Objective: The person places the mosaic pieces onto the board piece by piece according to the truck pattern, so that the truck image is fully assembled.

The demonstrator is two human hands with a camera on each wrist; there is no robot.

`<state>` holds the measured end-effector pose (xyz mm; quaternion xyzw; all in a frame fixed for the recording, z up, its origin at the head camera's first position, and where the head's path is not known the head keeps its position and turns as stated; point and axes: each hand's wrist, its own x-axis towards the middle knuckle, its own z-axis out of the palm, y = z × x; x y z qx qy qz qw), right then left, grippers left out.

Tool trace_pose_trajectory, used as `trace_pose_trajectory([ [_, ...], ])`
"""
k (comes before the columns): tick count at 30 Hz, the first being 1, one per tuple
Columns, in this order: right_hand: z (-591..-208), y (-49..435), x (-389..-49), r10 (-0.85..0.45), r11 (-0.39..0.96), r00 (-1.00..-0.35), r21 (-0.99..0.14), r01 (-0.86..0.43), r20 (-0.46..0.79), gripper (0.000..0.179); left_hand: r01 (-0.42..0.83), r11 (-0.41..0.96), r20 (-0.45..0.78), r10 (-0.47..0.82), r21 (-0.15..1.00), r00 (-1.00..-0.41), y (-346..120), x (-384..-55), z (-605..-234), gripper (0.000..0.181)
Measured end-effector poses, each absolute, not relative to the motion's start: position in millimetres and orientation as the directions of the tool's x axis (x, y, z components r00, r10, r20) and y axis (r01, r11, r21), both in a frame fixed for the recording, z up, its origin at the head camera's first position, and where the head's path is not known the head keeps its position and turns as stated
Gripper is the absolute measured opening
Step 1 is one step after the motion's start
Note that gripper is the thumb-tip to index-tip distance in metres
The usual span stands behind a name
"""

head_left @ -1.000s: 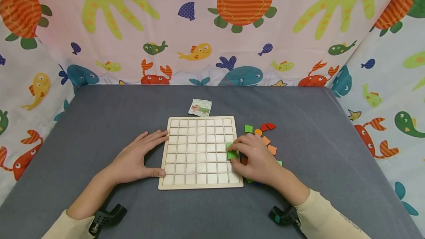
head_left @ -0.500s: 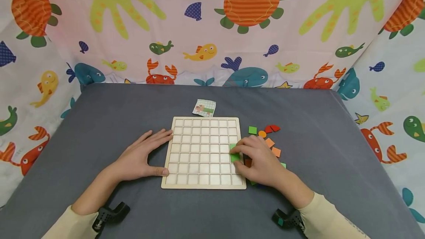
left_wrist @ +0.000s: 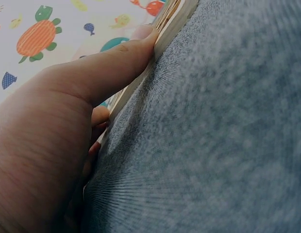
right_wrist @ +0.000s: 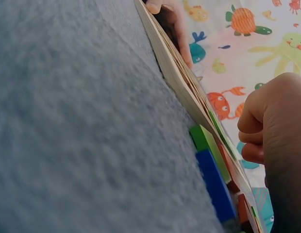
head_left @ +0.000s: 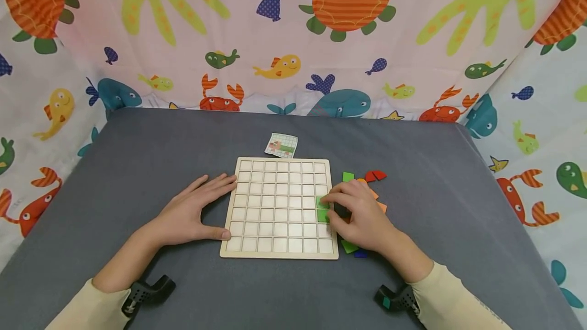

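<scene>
A pale wooden grid board (head_left: 264,215) lies on the grey cloth in the head view. My left hand (head_left: 185,215) rests at its left edge, fingers stretched and thumb on the rim near the lower corner; the left wrist view shows this thumb (left_wrist: 119,60) touching the rim. Two green square tiles, an upper one (head_left: 322,201) and a lower one (head_left: 323,215), lie in the rightmost column. Over the board's right edge hovers my right hand (head_left: 359,215), fingers bent and thumb apart from them, with the fingertips close to the upper tile. Nothing shows gripped between them.
Right of the board lie loose pieces: a green square (head_left: 348,176), red pieces (head_left: 375,175), orange ones partly behind my hand, a green piece (head_left: 349,246) and a blue piece (right_wrist: 216,187). A small pattern card (head_left: 282,145) lies behind the board.
My right fingers and thumb have drawn slightly back from the green tiles, so both show more fully. My left hand stays at the board's edge. The head view has shifted slightly.
</scene>
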<state>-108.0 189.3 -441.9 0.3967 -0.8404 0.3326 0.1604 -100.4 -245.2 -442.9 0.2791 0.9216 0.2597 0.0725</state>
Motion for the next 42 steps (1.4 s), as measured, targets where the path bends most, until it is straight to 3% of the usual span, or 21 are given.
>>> trace_pose_trajectory([
  [13,-437.0,202.1,-125.5,-0.473,0.590,-0.695,-0.391,-0.706,0.542,0.018,0.500,0.707,0.018,0.569,0.500,-0.822,-246.9,-102.9,-443.2,0.119],
  [31,-436.6,220.0,-137.5,-0.336,0.773,-0.858,-0.406,-0.487,0.389,0.034,0.493,0.706,0.010,0.568,0.508,-0.823,-244.4,-100.1,-441.0,0.121],
  [42,-441.3,220.7,-139.9,-0.319,0.804,-0.880,-0.390,-0.448,0.353,0.038,0.494,0.707,0.010,0.568,0.506,-0.823,-244.3,-98.7,-441.7,0.120],
])
